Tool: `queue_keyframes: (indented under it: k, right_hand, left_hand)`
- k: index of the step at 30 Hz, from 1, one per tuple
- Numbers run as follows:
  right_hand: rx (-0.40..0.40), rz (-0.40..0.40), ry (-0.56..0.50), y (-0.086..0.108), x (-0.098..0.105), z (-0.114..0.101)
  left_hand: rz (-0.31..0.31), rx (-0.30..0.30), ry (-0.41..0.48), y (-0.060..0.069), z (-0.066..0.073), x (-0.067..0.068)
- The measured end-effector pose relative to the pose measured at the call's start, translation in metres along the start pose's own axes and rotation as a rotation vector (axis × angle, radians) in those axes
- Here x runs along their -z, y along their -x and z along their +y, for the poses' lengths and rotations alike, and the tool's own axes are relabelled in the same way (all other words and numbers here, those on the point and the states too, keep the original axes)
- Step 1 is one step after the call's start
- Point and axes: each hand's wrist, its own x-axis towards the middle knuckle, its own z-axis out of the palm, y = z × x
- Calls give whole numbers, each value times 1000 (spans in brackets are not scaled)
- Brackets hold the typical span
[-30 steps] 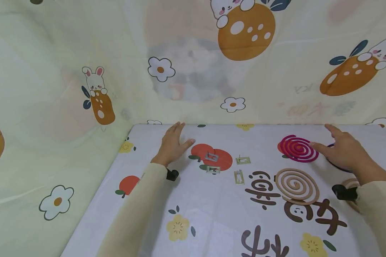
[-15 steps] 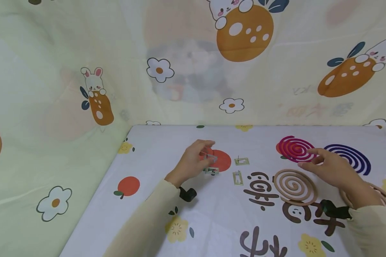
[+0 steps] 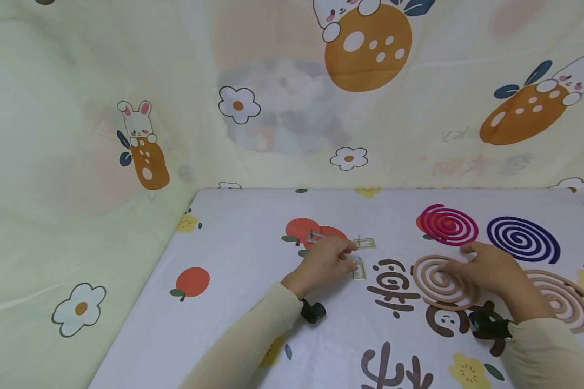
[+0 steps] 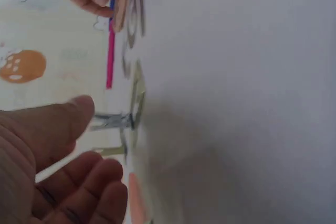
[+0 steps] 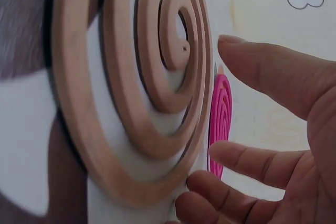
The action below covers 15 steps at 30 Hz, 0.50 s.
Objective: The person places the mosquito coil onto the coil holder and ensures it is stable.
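The near green buckle lies just right of the left hand, long axis front to back. Thumb and fingers stand apart, as on the right hand.

Draped enclosure, booth-like; whether in home, workshop or studio, cannot tell. Pale back sheet and left sheet hang like walls, printed with rabbits and white flowers. Desk meets back sheet, its white cover bearing red fruit, yellow blossoms, brown lettering.
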Motion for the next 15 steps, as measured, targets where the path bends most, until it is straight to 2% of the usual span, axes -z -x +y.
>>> queue_keyframes:
  k: [3,6,10,15]
  right_hand:
    - [-36,-47,-26,0,1,-2]
    - [-64,-85,-71,-1,0,-4]
    - [-69,-76,-110,-1,-2,-6]
    - [-83,-63,-110,-1,-1,-9]
  left_hand:
    - [8,1,-45,-5,3,-9]
    - [13,-1,-41,-7,4,-14]
    - [14,-9,-41,-7,4,-17]
    - [16,6,-27,-6,3,-20]
